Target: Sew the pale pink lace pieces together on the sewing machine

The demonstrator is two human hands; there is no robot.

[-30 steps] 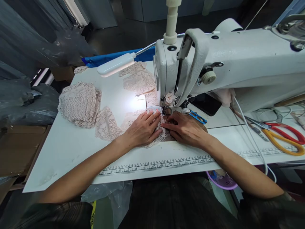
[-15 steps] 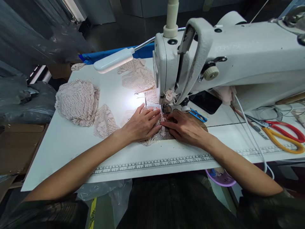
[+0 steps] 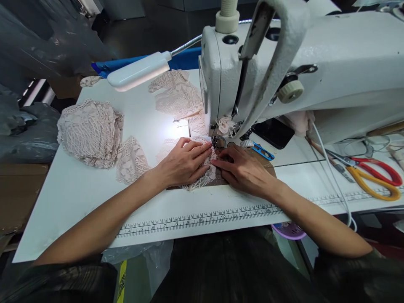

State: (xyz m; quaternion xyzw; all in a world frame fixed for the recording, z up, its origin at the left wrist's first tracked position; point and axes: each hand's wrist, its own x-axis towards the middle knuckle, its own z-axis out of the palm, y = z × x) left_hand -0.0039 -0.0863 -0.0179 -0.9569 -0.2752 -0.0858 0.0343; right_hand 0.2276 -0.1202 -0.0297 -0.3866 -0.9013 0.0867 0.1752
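A piece of pale pink lace lies under the presser foot of a white sewing machine. My left hand lies flat on the lace, fingers stretched toward the needle. My right hand presses the lace from the right, its fingers flat and close together, tips almost touching those of the left hand.
A stack of lace pieces sits at the left of the white table, more lace behind the lamp. Blue snips, a dark phone and red and yellow scissors lie to the right. A ruler strip edges the table.
Both hands have crept slightly forward with the lace toward the needle. The camera has leaned closer to the machine.
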